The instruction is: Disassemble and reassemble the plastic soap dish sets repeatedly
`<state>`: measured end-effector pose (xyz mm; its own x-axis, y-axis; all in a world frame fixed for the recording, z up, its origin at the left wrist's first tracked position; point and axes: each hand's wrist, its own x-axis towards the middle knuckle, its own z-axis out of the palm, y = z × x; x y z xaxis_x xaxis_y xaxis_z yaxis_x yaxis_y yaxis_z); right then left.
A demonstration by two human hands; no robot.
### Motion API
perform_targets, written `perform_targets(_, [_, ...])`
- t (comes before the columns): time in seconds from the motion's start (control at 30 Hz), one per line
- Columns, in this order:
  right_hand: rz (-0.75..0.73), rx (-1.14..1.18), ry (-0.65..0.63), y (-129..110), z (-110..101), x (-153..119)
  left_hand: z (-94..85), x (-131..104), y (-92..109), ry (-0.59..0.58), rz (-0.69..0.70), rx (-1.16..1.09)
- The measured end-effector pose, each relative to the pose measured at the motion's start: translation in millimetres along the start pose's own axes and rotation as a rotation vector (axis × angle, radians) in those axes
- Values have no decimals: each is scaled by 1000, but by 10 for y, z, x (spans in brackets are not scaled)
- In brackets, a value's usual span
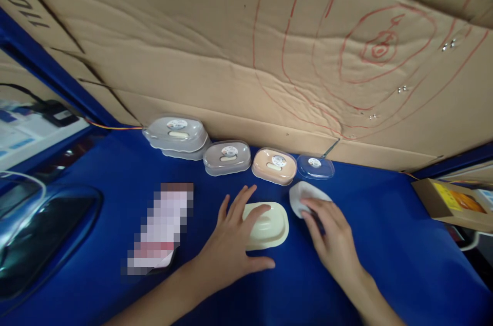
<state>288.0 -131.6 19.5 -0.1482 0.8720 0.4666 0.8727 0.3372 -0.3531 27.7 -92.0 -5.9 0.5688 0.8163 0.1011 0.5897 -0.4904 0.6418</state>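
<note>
A cream soap-dish-like tray (269,231) with rounded corners lies in the middle of the blue surface. My left hand (227,246) is over its left side, fingers spread and thumb stretched out; whether a fingertip touches the tray I cannot tell. To the right, my right hand (333,231) has thumb and fingers closed on a pale grey-white dish (298,195), which is tilted. Part of that dish is hidden behind the fingers. Behind both hands a clear lid (325,168) with a round label lies beside a peach lidded box (265,161).
Along the cardboard wall (192,74) stand a grey lidded box (215,161) and a stack of grey lidded boxes (162,136). A pixelated phone-shaped object (162,228) lies left of my left hand. A cardboard box (431,203) is at far right, cables at far left.
</note>
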Motion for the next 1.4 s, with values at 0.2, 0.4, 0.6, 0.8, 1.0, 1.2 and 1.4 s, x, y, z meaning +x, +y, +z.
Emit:
perform_targets(0.2, [-62,194,170,-184,-19,-47,-98,36,40,80,-81,-100])
perform_targets(0.4, [-241,-11,474,-113,-206,-122,-206,34,132,147,-169,-593])
perform_targets(0.6, [-475,97,45,-378,78,-237,-45,36,208,-161,-579,-1400])
perform_targets(0.8, [-416,79,58,-393,147,-225,-99,82,205,18,-728,-1647])
perform_targets(1.0, [-496,112,-18,-556,126,-215,-33,0,308,-235,-621,-1864])
perform_targets(1.2, [-496,23,-52,-582,120,-212,18,-9,281,-130,-512,-1826])
perform_targets(1.4, [-497,56,-21,-478,213,-188,-47,27,232,-54,-512,-1741])
